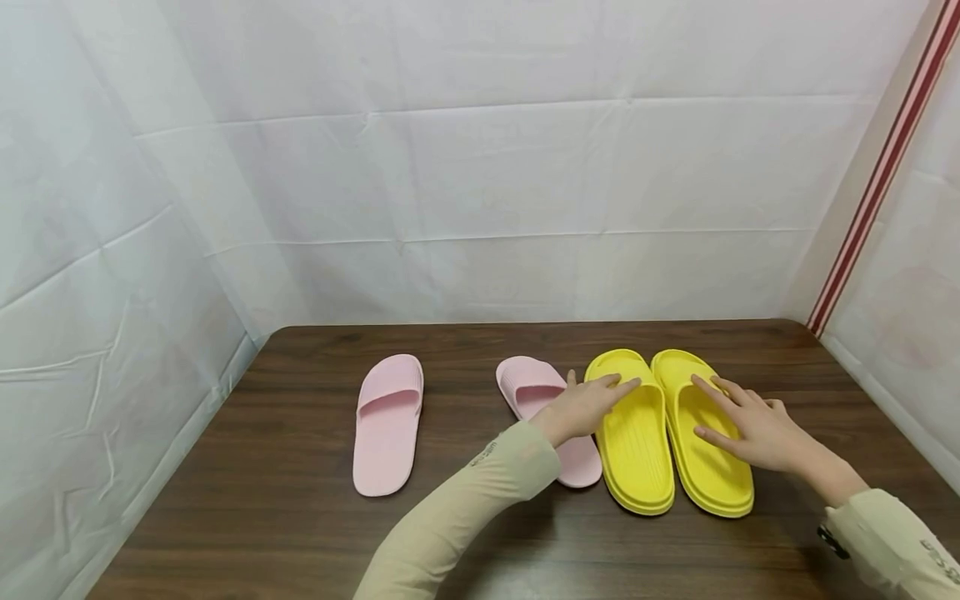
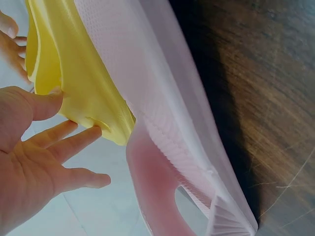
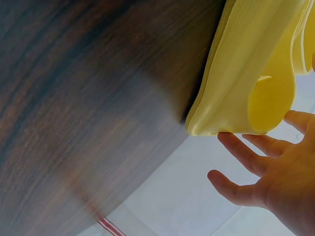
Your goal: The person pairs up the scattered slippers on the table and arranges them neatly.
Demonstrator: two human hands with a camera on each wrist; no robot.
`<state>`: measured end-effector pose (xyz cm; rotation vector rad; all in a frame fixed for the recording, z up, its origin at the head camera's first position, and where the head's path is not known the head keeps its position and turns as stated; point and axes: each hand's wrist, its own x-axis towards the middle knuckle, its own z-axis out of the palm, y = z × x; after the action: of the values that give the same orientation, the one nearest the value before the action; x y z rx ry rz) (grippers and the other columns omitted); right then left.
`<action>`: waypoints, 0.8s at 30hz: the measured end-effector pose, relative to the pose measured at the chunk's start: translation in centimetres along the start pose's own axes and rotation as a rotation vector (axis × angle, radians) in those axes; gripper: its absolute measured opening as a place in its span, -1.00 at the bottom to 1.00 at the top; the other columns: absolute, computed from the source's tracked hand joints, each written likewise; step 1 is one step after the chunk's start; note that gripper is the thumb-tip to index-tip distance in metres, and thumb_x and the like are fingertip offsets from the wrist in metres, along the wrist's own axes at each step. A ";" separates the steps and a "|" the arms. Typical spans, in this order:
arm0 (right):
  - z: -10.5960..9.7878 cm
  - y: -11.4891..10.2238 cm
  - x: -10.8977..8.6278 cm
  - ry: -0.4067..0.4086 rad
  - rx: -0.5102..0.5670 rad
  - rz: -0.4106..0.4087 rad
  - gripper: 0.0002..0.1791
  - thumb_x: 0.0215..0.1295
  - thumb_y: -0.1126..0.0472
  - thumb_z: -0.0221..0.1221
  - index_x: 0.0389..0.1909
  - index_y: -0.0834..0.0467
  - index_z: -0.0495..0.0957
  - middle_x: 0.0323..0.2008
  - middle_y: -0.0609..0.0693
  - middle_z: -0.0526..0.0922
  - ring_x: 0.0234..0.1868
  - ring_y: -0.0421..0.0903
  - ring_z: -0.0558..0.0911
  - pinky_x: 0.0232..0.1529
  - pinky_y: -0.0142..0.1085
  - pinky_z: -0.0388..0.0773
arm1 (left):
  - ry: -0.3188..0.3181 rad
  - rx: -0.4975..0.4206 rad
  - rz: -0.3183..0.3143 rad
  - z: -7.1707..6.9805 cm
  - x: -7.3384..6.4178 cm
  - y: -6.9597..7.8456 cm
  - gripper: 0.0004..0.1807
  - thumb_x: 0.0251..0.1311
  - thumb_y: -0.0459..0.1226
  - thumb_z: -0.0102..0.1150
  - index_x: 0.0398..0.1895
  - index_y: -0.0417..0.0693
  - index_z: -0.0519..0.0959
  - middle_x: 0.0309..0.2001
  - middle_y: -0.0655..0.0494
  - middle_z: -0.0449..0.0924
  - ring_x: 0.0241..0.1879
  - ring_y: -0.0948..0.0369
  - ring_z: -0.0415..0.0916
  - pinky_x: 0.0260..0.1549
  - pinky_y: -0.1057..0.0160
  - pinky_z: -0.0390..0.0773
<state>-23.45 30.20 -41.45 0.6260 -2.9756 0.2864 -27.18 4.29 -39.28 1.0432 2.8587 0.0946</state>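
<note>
White sheeting [image 1: 487,183] is hung behind a wood-grain worktop [image 1: 285,517], where two yellow slides [image 1: 637,458] are set side by side, toes pointed away; the left strap is overlapped by the left hand [image 1: 583,408], the right by the right hand [image 1: 765,433], fingers [image 2: 81,178] loosely spread, nothing gripped.

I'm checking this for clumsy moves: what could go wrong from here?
The left sleeve crosses over the right-hand pink slipper, so it might brush it askew.

The left yellow slipper and right yellow slipper lie close together; moving one may nudge the other.

The left hand and right hand have spread fingers, so a lift like this could slip.
</note>
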 end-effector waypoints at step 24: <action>-0.5 -1.2 -0.4 -0.029 0.081 0.074 -0.25 0.30 -0.16 -0.15 0.39 0.06 -0.16 0.28 0.39 0.03 0.10 0.49 0.22 -0.16 0.30 0.09 | 0.138 0.081 0.018 -1.1 -5.5 -2.0 -0.56 0.23 -0.20 -0.02 0.20 0.12 0.32 0.19 0.18 0.39 0.10 0.26 0.43 0.14 -0.23 0.15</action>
<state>-22.55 29.38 -40.81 0.5334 -3.0320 0.4093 -24.41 -0.78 -37.96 1.1199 3.0001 0.0541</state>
